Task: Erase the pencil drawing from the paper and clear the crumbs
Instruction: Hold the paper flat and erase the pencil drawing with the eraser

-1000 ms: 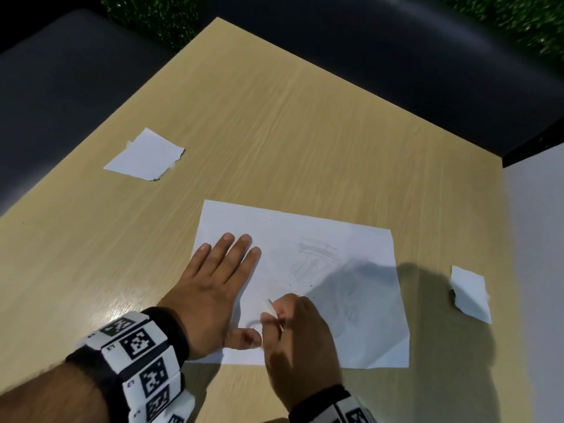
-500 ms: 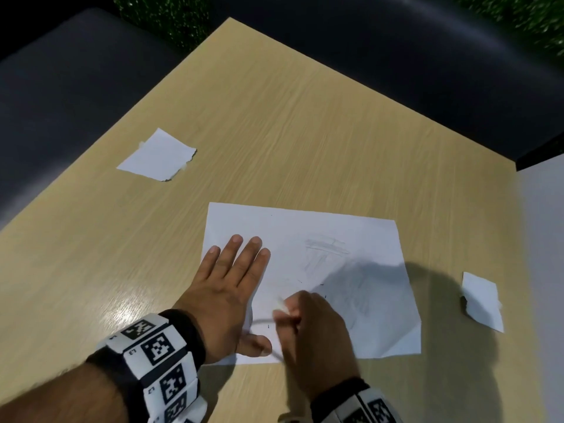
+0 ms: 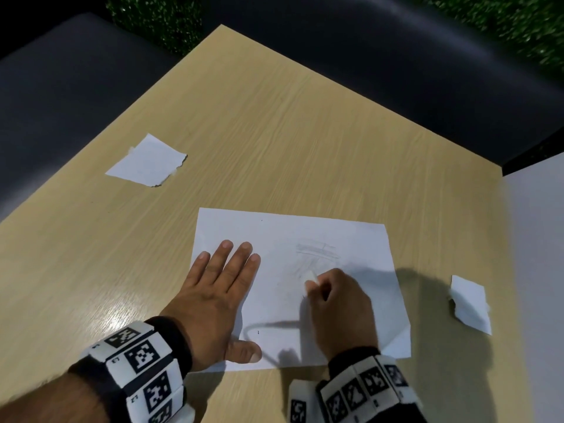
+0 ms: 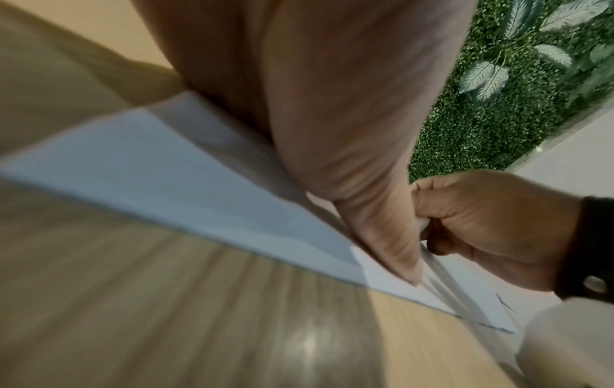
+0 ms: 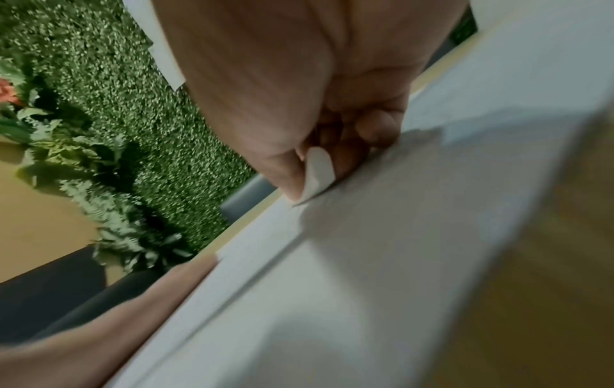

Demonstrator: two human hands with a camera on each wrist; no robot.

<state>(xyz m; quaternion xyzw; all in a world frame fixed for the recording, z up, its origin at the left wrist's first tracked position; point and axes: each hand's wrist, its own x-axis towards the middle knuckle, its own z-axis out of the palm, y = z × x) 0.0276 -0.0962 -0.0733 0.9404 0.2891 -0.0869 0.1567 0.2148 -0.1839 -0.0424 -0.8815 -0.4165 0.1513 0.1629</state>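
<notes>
- Since the earlier frames the right hand (image 3: 338, 306) has travelled up and to the right across the paper (image 3: 274, 233), from near the left thumb to the faint pencil drawing (image 3: 317, 251); the left hand (image 3: 213, 288) has stayed where it was.
- That right hand pinches a small white eraser (image 3: 312, 276) between thumb and curled fingers; in the right wrist view the eraser (image 5: 317, 173) has its lower edge on the sheet.
- On the left, the hand lies flat with fingers spread and straight, and it presses the left part of the paper to the worktop (image 3: 274, 132).
- Pale grey strokes of the drawing show just beyond the eraser, so I judge that the erasing step is in hand and not finished.
- A few dark specks on the sheet near the bottom may be crumbs, but they are too small to be sure.
- For the next move, short rubbing strokes over the remaining lines are needed, with the flat hand holding the sheet so that it does not slide or crease.
- After this the crumbs have to be brushed off the paper.
- Two torn paper scraps lie on the worktop, one far left (image 3: 146, 161) and one at the right (image 3: 470, 300), both well apart from the sheet.
</notes>
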